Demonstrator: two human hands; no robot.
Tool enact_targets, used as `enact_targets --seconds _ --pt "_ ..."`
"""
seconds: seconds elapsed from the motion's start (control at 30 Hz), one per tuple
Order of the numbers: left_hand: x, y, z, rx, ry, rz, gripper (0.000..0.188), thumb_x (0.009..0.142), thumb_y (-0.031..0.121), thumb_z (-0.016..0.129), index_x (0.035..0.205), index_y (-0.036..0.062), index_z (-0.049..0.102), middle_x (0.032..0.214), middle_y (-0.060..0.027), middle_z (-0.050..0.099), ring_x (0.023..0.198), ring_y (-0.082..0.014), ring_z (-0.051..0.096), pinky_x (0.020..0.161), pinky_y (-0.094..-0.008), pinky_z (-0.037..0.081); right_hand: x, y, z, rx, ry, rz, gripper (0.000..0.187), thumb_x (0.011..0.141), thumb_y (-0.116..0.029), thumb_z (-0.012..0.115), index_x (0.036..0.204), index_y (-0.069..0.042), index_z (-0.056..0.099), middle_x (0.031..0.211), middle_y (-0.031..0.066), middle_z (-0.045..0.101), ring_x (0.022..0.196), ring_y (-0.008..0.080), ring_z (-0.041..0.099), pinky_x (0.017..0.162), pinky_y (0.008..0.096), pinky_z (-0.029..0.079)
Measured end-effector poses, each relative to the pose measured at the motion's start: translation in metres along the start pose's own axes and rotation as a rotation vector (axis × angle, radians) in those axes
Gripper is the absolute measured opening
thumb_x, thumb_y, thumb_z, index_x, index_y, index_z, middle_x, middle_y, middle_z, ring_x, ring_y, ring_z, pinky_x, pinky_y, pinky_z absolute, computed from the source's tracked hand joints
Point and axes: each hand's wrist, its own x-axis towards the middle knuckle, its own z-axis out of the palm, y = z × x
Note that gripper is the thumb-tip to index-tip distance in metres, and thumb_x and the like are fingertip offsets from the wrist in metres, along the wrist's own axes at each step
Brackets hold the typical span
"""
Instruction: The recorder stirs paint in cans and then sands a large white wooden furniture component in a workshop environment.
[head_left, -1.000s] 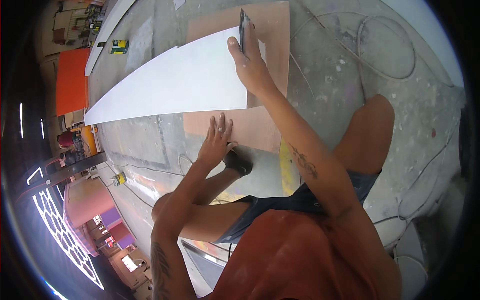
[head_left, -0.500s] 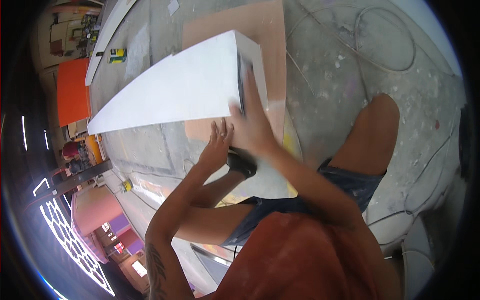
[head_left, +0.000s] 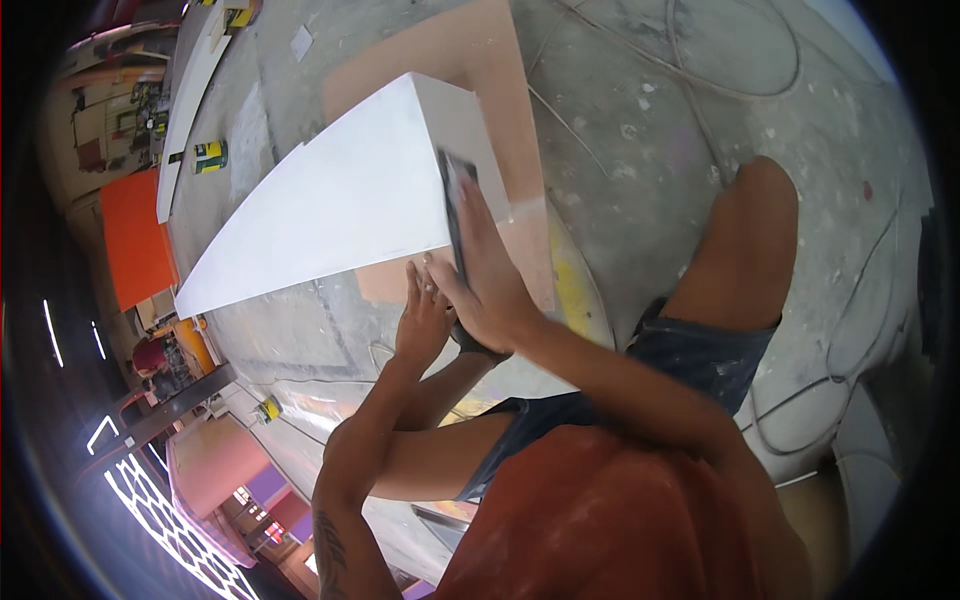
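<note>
A large white curved, box-like piece point(head_left: 320, 185) lies ahead of me, tapering to a point at the left, with a flat pale side at its right end. My right hand point(head_left: 490, 285) presses a dark, flat sanding sheet point(head_left: 457, 170) against that end side, fingers extended along it. Part of the sheet is hidden under the fingers and palm. My left hand point(head_left: 425, 325) rests its outstretched fingertips at the near lower corner of the white piece, close to the right wrist. The left fingers are apart and grip nothing that shows.
The white piece overlaps a brown board point(head_left: 515, 130) on the stained concrete floor. Hoses point(head_left: 690, 75) loop at the upper right. A yellow-green can point(head_left: 210, 157) stands near a long white strip point(head_left: 190, 120). An orange panel point(head_left: 135, 240) is at the left. My bent legs flank the work.
My right hand and the sanding sheet have slid nearer to me along the end side. The view has shifted, so the white piece appears farther left and its left tip lower.
</note>
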Motion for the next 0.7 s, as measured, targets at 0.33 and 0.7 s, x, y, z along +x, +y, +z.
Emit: enact_targets --seconds 0.33,0.7 --pt "0.004 -0.004 -0.007 -0.157 -0.06 -0.113 0.078 0.088 0.027 0.072 0.153 0.0087 0.033 0.159 -0.0269 0.025 0.145 -0.0511 0.024 0.1 -0.0464 0.054 -0.021 0.001 -0.001 0.18 0.006 0.019 0.076 0.105 -0.037 0.046 0.151 0.015 0.015 0.16 0.0341 0.012 0.151 0.0445 0.011 0.124 0.0489 0.01" --pt "-0.003 -0.017 0.003 -0.224 -0.037 0.005 0.056 0.094 0.002 0.053 0.148 0.0002 0.037 0.153 -0.0369 0.026 0.141 -0.06 0.023 0.106 -0.0555 0.045 -0.013 0.001 -0.004 0.113 0.009 -0.028 0.077 0.103 -0.035 0.05 0.152 0.013 0.014 0.16 0.0331 0.014 0.15 0.0469 0.012 0.123 0.0496 0.014"
